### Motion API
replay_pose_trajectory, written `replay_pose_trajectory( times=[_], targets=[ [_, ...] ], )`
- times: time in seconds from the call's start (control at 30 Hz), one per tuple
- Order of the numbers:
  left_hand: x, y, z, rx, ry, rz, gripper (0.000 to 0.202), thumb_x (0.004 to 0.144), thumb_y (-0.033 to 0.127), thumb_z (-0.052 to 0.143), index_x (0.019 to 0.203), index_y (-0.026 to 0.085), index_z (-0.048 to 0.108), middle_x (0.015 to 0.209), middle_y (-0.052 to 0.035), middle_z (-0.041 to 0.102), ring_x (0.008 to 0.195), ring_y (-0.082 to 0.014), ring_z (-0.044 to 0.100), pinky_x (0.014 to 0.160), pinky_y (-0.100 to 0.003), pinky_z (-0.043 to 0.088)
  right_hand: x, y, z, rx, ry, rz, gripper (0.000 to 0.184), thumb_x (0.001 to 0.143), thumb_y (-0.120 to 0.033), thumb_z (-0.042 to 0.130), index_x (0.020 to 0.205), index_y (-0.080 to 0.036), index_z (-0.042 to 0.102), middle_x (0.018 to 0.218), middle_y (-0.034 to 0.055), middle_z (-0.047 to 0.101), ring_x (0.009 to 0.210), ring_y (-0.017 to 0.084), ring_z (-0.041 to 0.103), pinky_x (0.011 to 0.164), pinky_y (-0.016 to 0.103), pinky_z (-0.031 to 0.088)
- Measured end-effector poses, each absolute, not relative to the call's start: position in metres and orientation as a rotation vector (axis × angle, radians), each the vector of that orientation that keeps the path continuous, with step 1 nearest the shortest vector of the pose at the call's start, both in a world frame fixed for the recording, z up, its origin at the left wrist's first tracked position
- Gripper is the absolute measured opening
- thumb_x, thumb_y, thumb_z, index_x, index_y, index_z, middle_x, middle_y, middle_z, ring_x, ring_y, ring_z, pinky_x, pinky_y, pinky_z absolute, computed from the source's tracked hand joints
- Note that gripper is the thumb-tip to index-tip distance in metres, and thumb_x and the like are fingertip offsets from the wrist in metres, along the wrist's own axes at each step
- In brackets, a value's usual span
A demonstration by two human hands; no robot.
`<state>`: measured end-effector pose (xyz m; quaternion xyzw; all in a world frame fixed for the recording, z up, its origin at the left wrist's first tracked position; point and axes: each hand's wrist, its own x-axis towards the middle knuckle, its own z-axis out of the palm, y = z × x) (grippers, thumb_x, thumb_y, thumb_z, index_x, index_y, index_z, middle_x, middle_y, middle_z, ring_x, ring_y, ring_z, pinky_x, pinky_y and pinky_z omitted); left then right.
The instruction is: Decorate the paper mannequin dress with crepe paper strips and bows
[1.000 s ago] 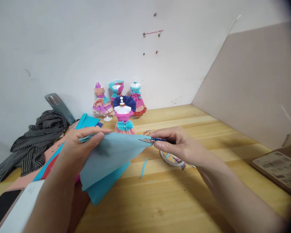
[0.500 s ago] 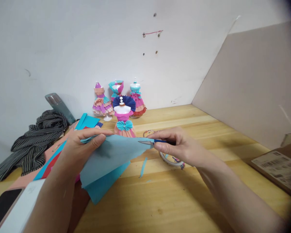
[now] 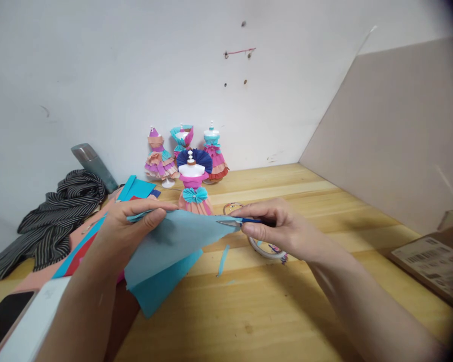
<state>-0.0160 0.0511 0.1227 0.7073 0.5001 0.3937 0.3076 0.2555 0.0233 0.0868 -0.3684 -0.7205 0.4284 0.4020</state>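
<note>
My left hand [image 3: 136, 226] pinches the upper left edge of a light blue sheet of crepe paper [image 3: 169, 241], which hangs folded with a lower flap showing. In my right hand [image 3: 275, 226] is a pair of scissors [image 3: 230, 222] with blue handles, the blades lying at the paper's right corner. My fingers partly cover the handles. Below the blades a thin blue paper strip [image 3: 222, 260] lies on the wooden table [image 3: 249, 322]. Just behind the paper stands a small dress form [image 3: 192, 173] with a pink top, a navy pleated collar and a blue rosette.
Several more dressed forms [image 3: 213, 156] stand against the wall. A roll of tape [image 3: 268, 250] lies under my right hand. On the left are a striped cloth [image 3: 68, 206], a bottle [image 3: 94, 163], coloured paper [image 3: 83, 251] and a phone [image 3: 7, 322]. A cardboard box [image 3: 430, 261] sits at right.
The scissor blades and my right hand have shifted very slightly at the paper's corner. My left hand keeps its hold, and the view has moved a little.
</note>
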Motion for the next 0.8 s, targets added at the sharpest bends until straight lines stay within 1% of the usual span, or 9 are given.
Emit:
replay_pose_trajectory(
  times=[0.13,0.2,0.37,0.57,0.67,0.8],
  targets=[
    [-0.0167,0.052,0.1212,1.865,1.337,1.067,0.022,0.073,0.043,0.067,0.08,0.025,0.078,0.079,-0.0036,0.074,0.076,-0.0205,0.064,0.062,-0.026,0.048,0.254,0.0222,0.0902,-0.932,-1.819,1.1,0.031,0.084,-0.036,0.061,0.103,-0.016,0.074,0.076,0.0037,0.071,0.082,0.019,0.065,0.071,0.027,0.051],
    [-0.0167,0.0517,0.121,1.853,1.346,1.072,0.022,0.073,0.043,0.067,0.08,0.025,0.078,0.079,-0.0032,0.073,0.076,-0.0196,0.063,0.063,-0.025,0.048,0.2534,0.0217,0.0919,-0.922,-1.807,1.108,0.028,0.084,-0.034,0.062,0.101,-0.015,0.075,0.069,0.0019,0.068,0.08,0.018,0.064,0.072,0.027,0.05],
    [-0.016,0.0503,0.1212,1.829,1.344,1.067,0.024,0.073,0.044,0.067,0.081,0.024,0.078,0.08,-0.0037,0.073,0.075,-0.0195,0.063,0.063,-0.026,0.048,0.2528,0.0217,0.0929,-0.898,-1.801,1.119,0.027,0.083,-0.034,0.062,0.099,-0.016,0.075,0.072,0.0021,0.068,0.075,0.016,0.063,0.069,0.026,0.049],
    [-0.0156,0.0499,0.1204,1.844,1.309,1.073,0.02,0.073,0.042,0.068,0.078,0.026,0.078,0.078,-0.0026,0.073,0.075,-0.0188,0.064,0.064,-0.025,0.049,0.2511,0.021,0.0951,-0.928,-1.778,1.153,0.026,0.083,-0.034,0.062,0.095,-0.015,0.076,0.056,-0.0004,0.059,0.073,0.018,0.062,0.067,0.026,0.049],
    [-0.0155,0.0495,0.1209,1.822,1.304,1.073,0.02,0.073,0.043,0.068,0.078,0.026,0.078,0.081,-0.0031,0.073,0.075,-0.0192,0.064,0.063,-0.026,0.049,0.2514,0.021,0.0945,-0.926,-1.774,1.149,0.027,0.083,-0.035,0.061,0.095,-0.015,0.075,0.059,0.0001,0.061,0.069,0.016,0.06,0.063,0.025,0.048],
    [-0.0155,0.049,0.1207,1.796,1.291,1.086,0.02,0.073,0.043,0.069,0.079,0.026,0.078,0.077,-0.0021,0.073,0.07,-0.0176,0.064,0.06,-0.024,0.049,0.2517,0.0207,0.0938,-0.956,-1.775,1.127,0.03,0.082,-0.039,0.062,0.094,-0.014,0.076,0.063,0.0013,0.062,0.067,0.015,0.059,0.061,0.025,0.046]
  ],
)
